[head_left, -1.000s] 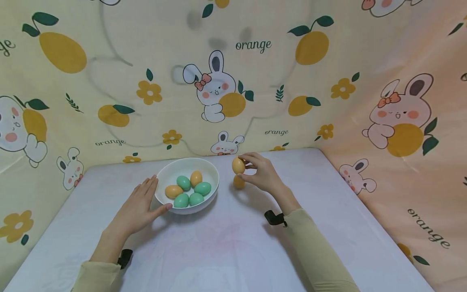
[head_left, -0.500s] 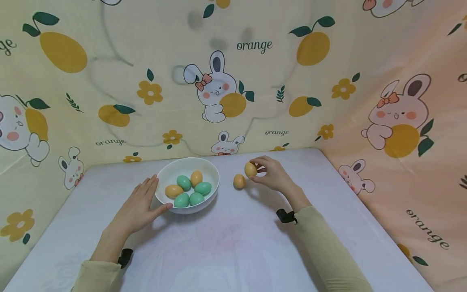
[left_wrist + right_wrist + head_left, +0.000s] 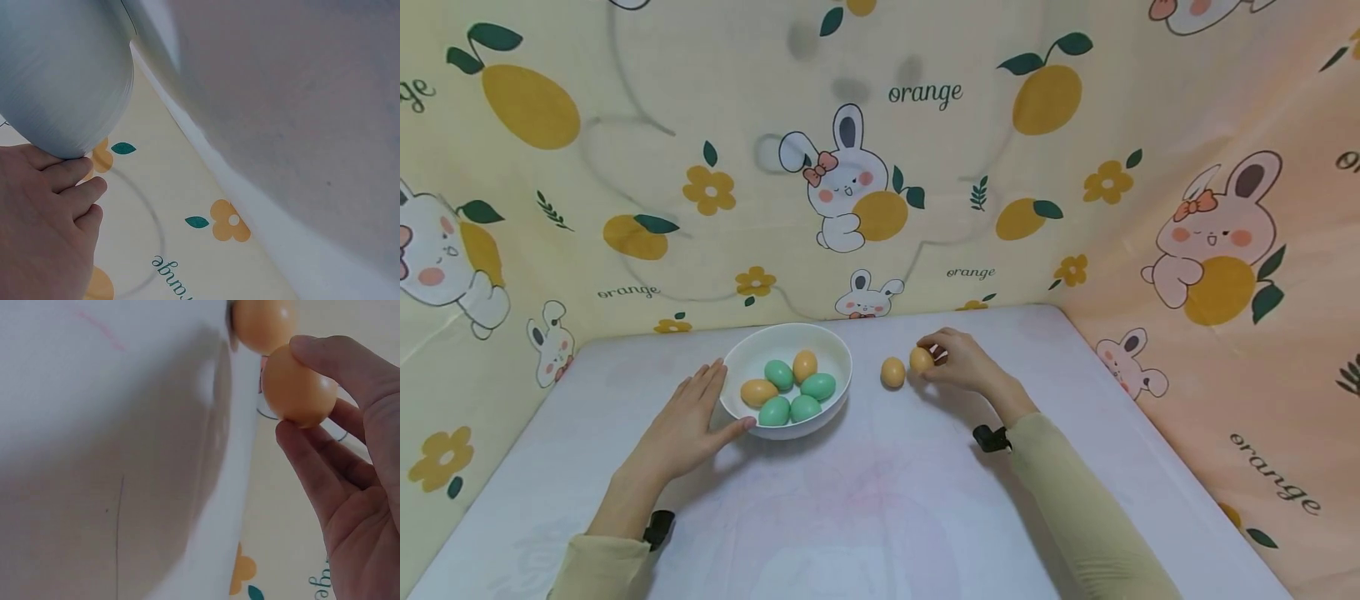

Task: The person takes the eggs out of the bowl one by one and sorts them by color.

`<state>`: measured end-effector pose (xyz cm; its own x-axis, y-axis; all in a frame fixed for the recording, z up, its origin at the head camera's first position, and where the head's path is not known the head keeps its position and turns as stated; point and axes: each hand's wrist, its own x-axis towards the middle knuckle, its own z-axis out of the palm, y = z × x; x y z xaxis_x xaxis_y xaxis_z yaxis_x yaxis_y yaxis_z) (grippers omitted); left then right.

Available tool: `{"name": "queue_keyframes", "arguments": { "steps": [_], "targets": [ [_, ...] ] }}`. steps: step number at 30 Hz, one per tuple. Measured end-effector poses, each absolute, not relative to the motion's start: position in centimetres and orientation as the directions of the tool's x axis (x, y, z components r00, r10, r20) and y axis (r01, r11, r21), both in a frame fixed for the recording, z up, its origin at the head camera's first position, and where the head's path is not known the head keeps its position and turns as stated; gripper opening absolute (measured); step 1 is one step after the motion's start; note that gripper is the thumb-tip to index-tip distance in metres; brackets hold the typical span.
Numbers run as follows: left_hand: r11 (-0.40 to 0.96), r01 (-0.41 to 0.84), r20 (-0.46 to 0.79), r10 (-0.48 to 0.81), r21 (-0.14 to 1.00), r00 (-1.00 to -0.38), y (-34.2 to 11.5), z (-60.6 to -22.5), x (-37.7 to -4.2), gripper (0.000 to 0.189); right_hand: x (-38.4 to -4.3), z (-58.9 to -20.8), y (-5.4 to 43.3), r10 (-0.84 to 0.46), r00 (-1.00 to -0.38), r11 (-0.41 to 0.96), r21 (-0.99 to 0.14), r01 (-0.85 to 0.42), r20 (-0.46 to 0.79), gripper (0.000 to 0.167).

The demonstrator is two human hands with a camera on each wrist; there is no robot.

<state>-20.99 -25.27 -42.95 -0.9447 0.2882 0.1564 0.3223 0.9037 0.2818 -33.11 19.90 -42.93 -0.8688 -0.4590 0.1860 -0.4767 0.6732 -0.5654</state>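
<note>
A white bowl holds several green eggs and two orange-yellow eggs. My left hand rests against the bowl's left side, fingers extended along the outside and thumb at the near rim. In the left wrist view, the fingertips touch the outer wall of the bowl. To the right of the bowl, my right hand pinches an orange-yellow egg between thumb and fingers, low over the table. Just left of it another orange-yellow egg stands upright, overlapping the held egg in the right wrist view.
A white cloth covers the table. Behind it and along the right side hangs a yellow curtain printed with rabbits, oranges and flowers. Black wrist straps show at both sleeves.
My right hand has carried its egg rightward and down, from above the standing egg to beside it near the table. The left hand and bowl have stayed in place.
</note>
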Motion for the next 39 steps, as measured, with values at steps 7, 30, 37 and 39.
{"name": "queue_keyframes", "arguments": {
  "steps": [7,30,37,39],
  "targets": [
    [0.903,0.32,0.151,0.288,0.286,-0.946,-25.3,-42.8,-21.0,0.107,-33.9,-43.7,19.7,-0.458,-0.882,0.7,-0.566,-0.435,0.113,0.052],
    [0.904,0.319,0.156,0.285,0.283,-0.946,-25.4,-43.2,-20.9,0.108,-33.9,-44.8,19.4,-0.458,-0.884,0.708,-0.563,-0.427,0.094,0.051],
    [0.905,0.314,0.151,0.281,0.286,-0.948,-25.3,-43.0,-20.8,0.108,-33.9,-44.9,19.4,-0.467,-0.879,0.697,-0.572,-0.432,0.095,0.051],
    [0.906,0.31,0.148,0.278,0.288,-0.949,-25.3,-43.0,-20.8,0.108,-33.9,-45.0,19.4,-0.462,-0.883,0.701,-0.574,-0.424,0.088,0.051]
  ]
}}
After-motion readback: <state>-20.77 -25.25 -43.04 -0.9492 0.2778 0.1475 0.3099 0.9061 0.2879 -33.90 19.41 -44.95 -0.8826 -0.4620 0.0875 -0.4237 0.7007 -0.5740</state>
